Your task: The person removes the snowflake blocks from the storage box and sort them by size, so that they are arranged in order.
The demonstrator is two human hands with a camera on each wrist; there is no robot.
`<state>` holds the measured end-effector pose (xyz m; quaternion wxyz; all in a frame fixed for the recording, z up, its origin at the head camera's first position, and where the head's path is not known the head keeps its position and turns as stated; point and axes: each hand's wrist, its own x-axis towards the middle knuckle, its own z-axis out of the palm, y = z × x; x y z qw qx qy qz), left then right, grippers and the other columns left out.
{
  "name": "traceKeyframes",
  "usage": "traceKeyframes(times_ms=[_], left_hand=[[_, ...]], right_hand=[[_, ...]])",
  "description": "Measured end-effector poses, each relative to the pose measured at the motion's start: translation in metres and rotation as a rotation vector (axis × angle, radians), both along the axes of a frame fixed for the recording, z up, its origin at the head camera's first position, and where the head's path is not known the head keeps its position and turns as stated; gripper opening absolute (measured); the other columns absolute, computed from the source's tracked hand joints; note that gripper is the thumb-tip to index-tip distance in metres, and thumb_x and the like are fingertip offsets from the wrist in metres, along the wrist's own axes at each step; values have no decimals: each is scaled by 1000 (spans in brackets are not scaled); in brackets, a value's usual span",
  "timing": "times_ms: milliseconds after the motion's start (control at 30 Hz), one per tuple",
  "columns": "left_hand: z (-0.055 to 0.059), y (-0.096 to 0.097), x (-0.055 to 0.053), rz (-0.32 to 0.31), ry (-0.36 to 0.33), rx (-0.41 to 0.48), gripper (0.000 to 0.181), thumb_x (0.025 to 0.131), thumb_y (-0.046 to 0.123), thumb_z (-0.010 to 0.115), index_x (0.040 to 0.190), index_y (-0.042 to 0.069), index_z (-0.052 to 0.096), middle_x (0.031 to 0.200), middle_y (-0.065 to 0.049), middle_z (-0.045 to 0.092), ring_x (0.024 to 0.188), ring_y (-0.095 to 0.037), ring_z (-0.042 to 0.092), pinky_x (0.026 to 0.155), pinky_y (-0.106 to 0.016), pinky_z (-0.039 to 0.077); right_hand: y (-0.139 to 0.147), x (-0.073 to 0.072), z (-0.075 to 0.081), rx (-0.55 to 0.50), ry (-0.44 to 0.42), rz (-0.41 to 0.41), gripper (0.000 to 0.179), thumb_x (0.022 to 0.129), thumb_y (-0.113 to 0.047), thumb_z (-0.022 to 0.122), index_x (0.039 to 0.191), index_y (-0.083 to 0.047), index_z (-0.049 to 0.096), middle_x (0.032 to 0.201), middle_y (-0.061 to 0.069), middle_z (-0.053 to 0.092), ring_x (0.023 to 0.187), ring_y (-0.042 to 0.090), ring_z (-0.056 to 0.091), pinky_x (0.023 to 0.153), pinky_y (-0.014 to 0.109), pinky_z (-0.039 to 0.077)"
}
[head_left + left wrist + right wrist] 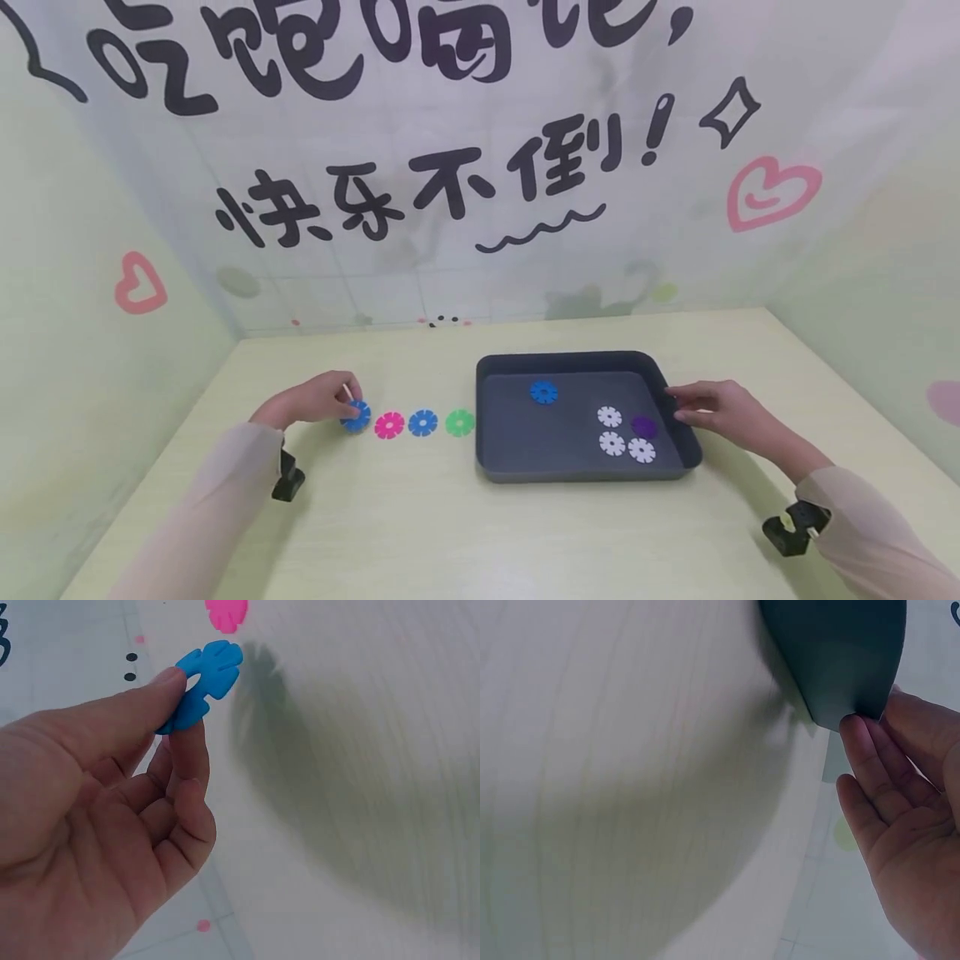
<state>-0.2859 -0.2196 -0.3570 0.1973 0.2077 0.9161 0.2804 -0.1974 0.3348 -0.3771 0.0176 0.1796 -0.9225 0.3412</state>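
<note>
My left hand (315, 398) pinches a blue snowflake disc (219, 669) between thumb and fingertips, tilted up in the left wrist view. In the head view this disc is at the left end of a row: a pink disc (382, 427), a second blue disc (416, 424) and a green disc (453, 423) run towards the tray. My right hand (723, 410) grips the right wall of the dark grey tray (540, 450), with the thumb at its rim and fingers against the outside, as the right wrist view shows.
In the tray lie a blue disc (535, 392), a purple disc (643, 427) and 3 white discs (604, 444). The tray stands on a pale wooden table (420, 533). A printed sheet (450, 283) with large black writing rises along the back edge, with side panels left and right.
</note>
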Motion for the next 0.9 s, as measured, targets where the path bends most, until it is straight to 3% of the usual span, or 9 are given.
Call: traceKeyframes(times_ms=[200,567,767,900], left_hand=[[-12,-4,4,58,-27,-6,16,84,9,65,92,1,54,85,-7,51,78,-21,47,69,-34,41],[-30,-11,-1,70,27,-20,18,83,10,66,94,-1,56,83,-5,51,77,-20,47,70,-33,42],[-30,-7,0,92,35,-31,17,83,10,67,94,0,59,81,-5,53,76,-20,47,70,-33,43],[-23,-2,2,122,49,-59,16,84,12,66,93,2,60,81,-4,54,75,-19,47,68,-32,42]], right_hand=[[0,0,0,-4,-3,0,40,80,-8,68,112,14,56,103,26,62,82,4,61,67,24,51],[1,-1,-4,-8,7,12,40,81,-8,68,113,14,56,104,26,62,83,3,60,67,24,51],[1,0,-3,-1,25,9,39,80,-6,68,111,14,57,102,25,62,81,2,60,65,24,51],[1,-1,-1,0,26,21,38,80,-5,68,110,15,57,101,25,62,81,6,62,65,24,51]])
